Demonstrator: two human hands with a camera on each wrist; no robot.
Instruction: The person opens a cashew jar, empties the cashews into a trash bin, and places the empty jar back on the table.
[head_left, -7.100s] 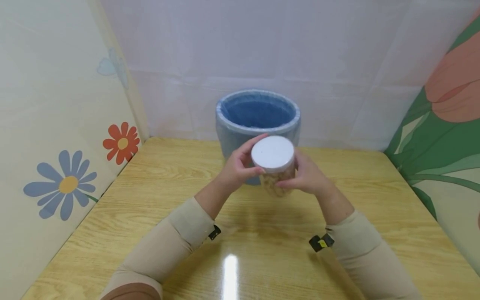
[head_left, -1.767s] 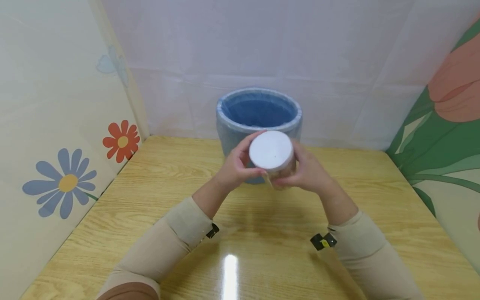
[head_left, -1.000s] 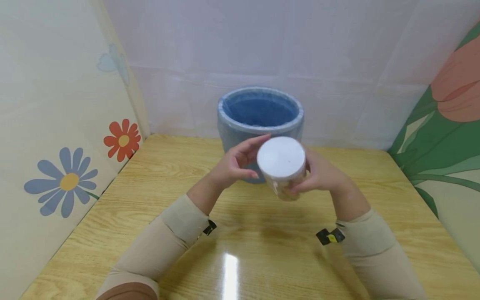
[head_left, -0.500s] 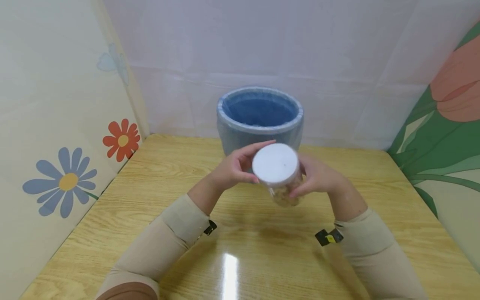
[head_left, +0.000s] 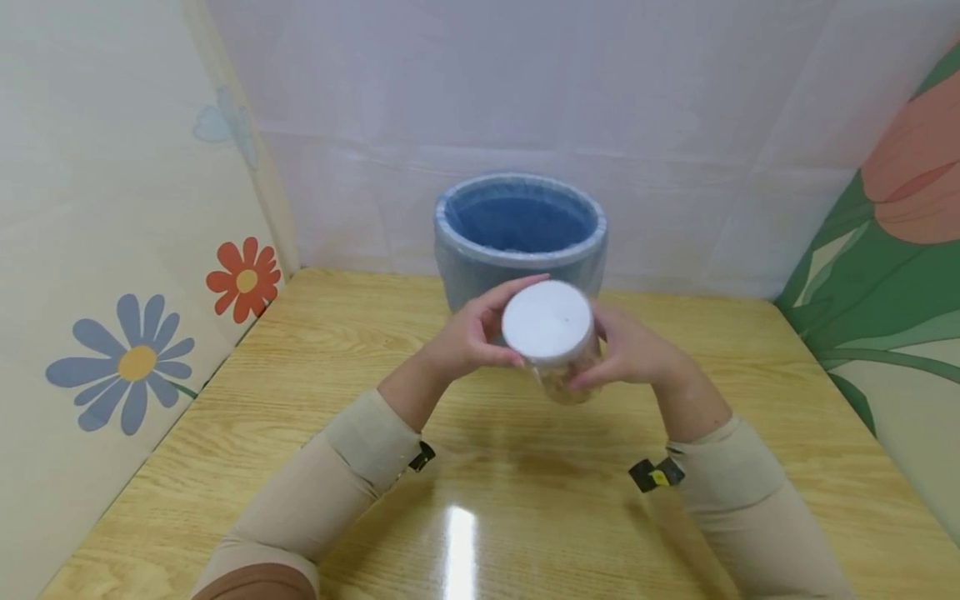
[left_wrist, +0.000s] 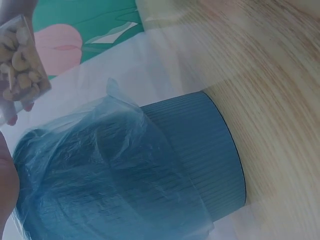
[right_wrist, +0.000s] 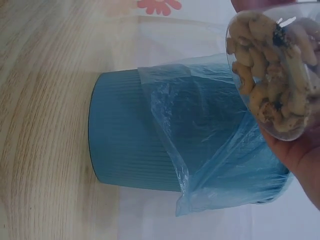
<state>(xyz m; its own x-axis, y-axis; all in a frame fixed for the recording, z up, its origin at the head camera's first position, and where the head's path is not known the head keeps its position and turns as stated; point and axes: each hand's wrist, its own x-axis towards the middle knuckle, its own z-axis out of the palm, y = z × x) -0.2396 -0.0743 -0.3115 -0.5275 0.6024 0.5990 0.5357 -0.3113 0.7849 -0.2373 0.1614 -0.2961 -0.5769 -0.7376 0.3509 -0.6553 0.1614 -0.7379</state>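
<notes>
A clear jar of cashews [head_left: 564, 385] with a white lid [head_left: 547, 320] is held above the table, its top tilted toward me. My right hand [head_left: 633, 346] grips the jar's body from the right. On the lid's left side, my left hand [head_left: 468, 337] curls its fingers and thumb around the rim. Through the jar's base in the right wrist view, the cashews [right_wrist: 272, 70] show dark spots and a black clump. Behind the hands stands a blue ribbed bin [head_left: 480, 279] lined with a thin translucent blue bag [left_wrist: 105, 165].
The bin stands near the back of the wood-grain table [head_left: 352, 367], close to a white sheet [head_left: 412, 100]. Panels with painted flowers [head_left: 137, 364] flank the table on the left and right.
A second ago the jar stood farther right, with a gap to my left hand. It has moved left into my left hand, dipping and then rising slightly. The bin has stayed in place.
</notes>
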